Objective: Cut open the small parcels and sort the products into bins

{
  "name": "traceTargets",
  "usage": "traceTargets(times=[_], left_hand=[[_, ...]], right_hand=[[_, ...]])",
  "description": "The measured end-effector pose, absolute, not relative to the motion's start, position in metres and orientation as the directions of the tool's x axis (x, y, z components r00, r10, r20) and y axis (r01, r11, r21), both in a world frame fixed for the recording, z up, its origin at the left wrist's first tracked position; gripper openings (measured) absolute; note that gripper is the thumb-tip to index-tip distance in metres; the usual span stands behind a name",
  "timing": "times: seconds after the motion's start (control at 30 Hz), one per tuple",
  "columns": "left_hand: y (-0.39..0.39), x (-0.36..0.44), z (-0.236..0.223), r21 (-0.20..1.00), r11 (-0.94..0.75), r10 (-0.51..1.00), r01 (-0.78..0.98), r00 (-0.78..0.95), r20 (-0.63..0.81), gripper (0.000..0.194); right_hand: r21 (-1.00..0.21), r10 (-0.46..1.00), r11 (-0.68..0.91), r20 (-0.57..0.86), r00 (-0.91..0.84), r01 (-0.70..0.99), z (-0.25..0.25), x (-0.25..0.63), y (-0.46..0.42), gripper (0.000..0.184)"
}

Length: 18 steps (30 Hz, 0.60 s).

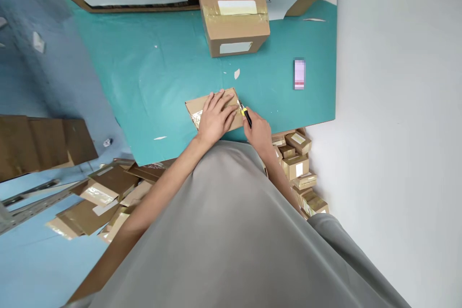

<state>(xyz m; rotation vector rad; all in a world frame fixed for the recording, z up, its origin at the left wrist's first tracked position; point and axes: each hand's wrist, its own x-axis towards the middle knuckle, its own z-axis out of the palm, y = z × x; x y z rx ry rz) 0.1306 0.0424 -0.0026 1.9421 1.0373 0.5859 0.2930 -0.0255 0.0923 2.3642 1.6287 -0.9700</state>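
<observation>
Grey cloth lay nearest, at six o'clock. Beyond it, the left hand spread flat over the small carton at the teal table's near side; the right hand gripped a cutter at the carton's three o'clock edge. Doing this well seemed to need shallow blade depth and left fingers clear of its line. Farther, at twelve o'clock, sat a taped box.

A green table carries a small carton, a taped box, a blurred rectangle and scraps.
</observation>
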Motion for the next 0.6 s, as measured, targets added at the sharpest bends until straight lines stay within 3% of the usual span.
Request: traceTargets(times=[0.23, 0.43, 0.6], left_hand=[[0.043, 0.131, -0.003, 0.867, -0.277, 0.832, 0.414, 0.555, 0.001, 0.038], [0.041, 0.132, -0.002, 0.856, -0.288, 0.811, 0.430, 0.585, -0.022, 0.054], [0.040, 0.134, -0.004, 0.879, -0.261, 0.825, 0.400, 0.565, -0.012, 0.045]], right_hand=[[-0.120, 0.747, -0.454, -0.592, 0.303, 0.883, 0.104, 0.273, -0.017, 0.061], [-0.005, 0.690, -0.488, -0.615, 0.382, 0.873, 0.113, 0.252, -0.009, 0.062], [0.058, 0.647, -0.503, -0.636, 0.420, 0.862, 0.112, 0.252, -0.009, 0.058]])
